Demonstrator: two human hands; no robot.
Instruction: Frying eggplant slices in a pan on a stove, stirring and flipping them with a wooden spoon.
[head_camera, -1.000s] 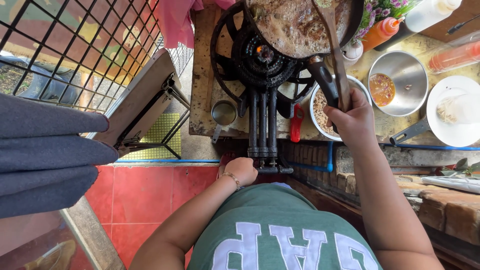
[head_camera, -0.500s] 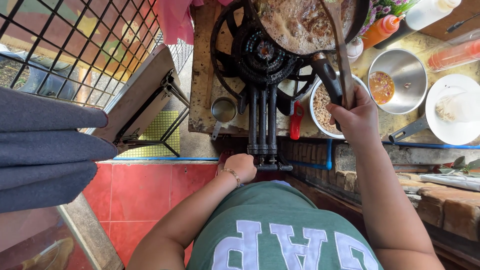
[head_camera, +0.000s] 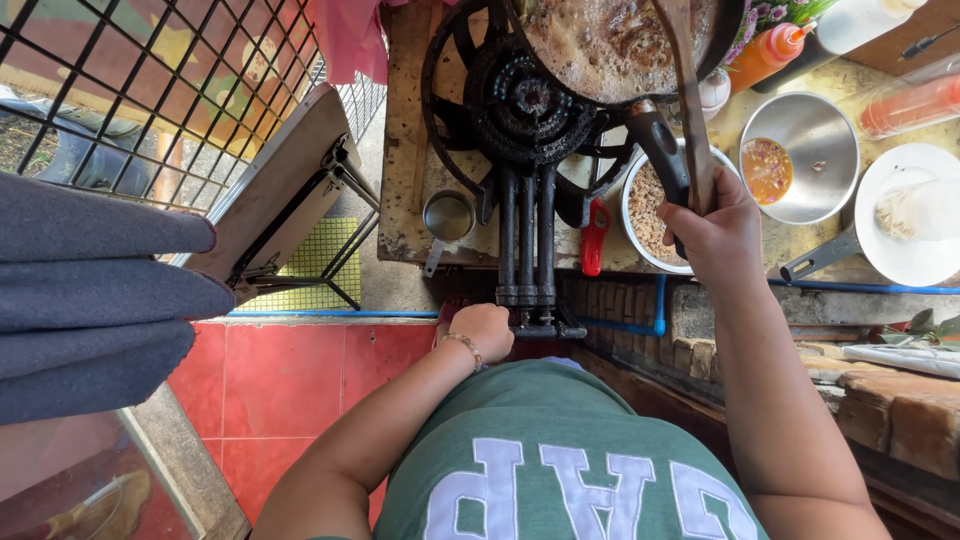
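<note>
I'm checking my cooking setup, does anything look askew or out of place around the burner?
The dark round frying pan sits off-centre, shifted right of the black cast-iron gas burner, leaving its ring uncovered. The right hand holds the pan's black handle and a wooden spatula; the left hand rests at the burner's pipes.

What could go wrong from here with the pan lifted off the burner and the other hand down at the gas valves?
The right hand holds both the pan handle and a wooden spatula; the pan, full of bubbling food, sits off-centre over the burner and might tip or spill.

The left hand works the valves low down beneath the counter edge; a wrong turn might flare the flame.
</note>
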